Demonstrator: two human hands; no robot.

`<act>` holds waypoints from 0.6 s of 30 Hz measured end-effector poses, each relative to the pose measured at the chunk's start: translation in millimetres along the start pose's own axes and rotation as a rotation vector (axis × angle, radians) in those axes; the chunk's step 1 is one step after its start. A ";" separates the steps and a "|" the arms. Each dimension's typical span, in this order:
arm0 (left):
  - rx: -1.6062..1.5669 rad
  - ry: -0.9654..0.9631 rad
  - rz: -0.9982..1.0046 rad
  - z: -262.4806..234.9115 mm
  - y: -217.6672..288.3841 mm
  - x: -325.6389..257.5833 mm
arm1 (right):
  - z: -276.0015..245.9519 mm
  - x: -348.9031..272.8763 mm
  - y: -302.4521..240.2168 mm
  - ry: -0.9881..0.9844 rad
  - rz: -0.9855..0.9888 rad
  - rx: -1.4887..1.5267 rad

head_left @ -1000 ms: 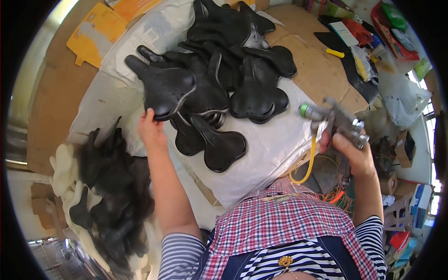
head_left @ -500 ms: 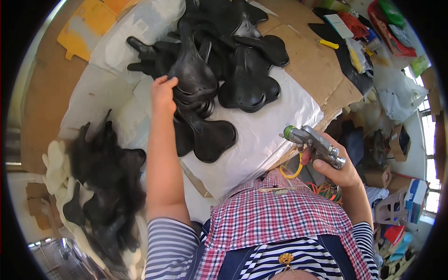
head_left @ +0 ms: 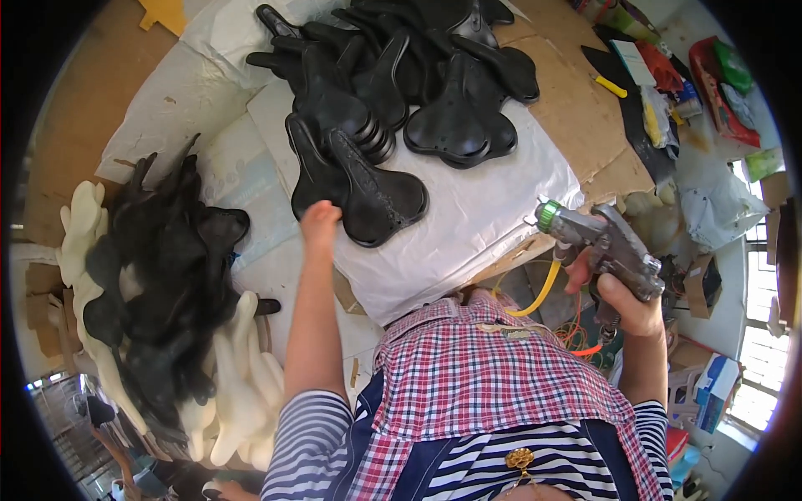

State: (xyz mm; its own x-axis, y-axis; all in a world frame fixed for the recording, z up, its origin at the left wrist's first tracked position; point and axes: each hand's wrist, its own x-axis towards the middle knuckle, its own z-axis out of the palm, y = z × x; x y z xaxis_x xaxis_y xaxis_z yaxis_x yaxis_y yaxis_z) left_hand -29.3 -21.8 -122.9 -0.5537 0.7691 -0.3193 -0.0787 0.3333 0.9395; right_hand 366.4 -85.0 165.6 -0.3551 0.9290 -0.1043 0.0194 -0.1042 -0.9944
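My right hand (head_left: 628, 305) is closed around a metal spray gun (head_left: 610, 246) with a green ring behind its nozzle; a yellow hose (head_left: 547, 288) hangs from it. The nozzle points left, over the right edge of the white sheet. Next to the lower edge of two black bicycle saddles is my left hand (head_left: 320, 224), its fingers smeared and bunched. Nothing shows in it, and whether it touches the nearer saddle (head_left: 372, 200) I cannot tell. Beyond lie several stacked black saddles (head_left: 334, 100) and a pair (head_left: 461, 125) to their right.
At left, black saddle pieces (head_left: 163, 275) are heaped over cream foam pieces (head_left: 242, 376). White sheeting (head_left: 468, 242) covers cardboard (head_left: 576, 108) on the table. A yellow cutter (head_left: 611, 86), bags and a red tray (head_left: 723, 92) lie at the far right. An orange air hose (head_left: 576, 334) coils below.
My left hand has let go of the saddle on the stack and come back toward me. My right hand has moved right with the spray gun. The whole view has shifted.
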 end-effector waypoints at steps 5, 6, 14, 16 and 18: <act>0.177 -0.249 -0.148 31.6 1.6 -10.2 | -3.7 -8.6 2.8 -0.156 0.039 -0.132; 0.022 -0.294 -0.139 12.0 -4.4 -5.6 | 2.8 -9.2 2.9 -0.197 0.050 -0.167; -0.415 -0.047 0.217 -176.1 90.7 0.0 | 45.3 24.7 3.1 -0.246 0.070 -0.221; -0.448 0.026 0.199 -214.3 74.0 17.0 | 64.4 35.5 -14.1 -0.127 -0.034 -0.111; -0.437 0.099 0.129 -228.3 57.4 32.0 | 74.4 36.5 -25.7 -0.020 -0.069 -0.103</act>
State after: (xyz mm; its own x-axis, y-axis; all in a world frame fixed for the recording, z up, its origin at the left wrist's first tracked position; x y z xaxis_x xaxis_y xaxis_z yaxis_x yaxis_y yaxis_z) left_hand -240.8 -102.7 -50.9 -0.6566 0.7265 -0.2027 -0.3343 -0.0394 0.9417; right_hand 283.3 -74.9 188.7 -0.3778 0.9252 -0.0366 0.0900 -0.0027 -0.9959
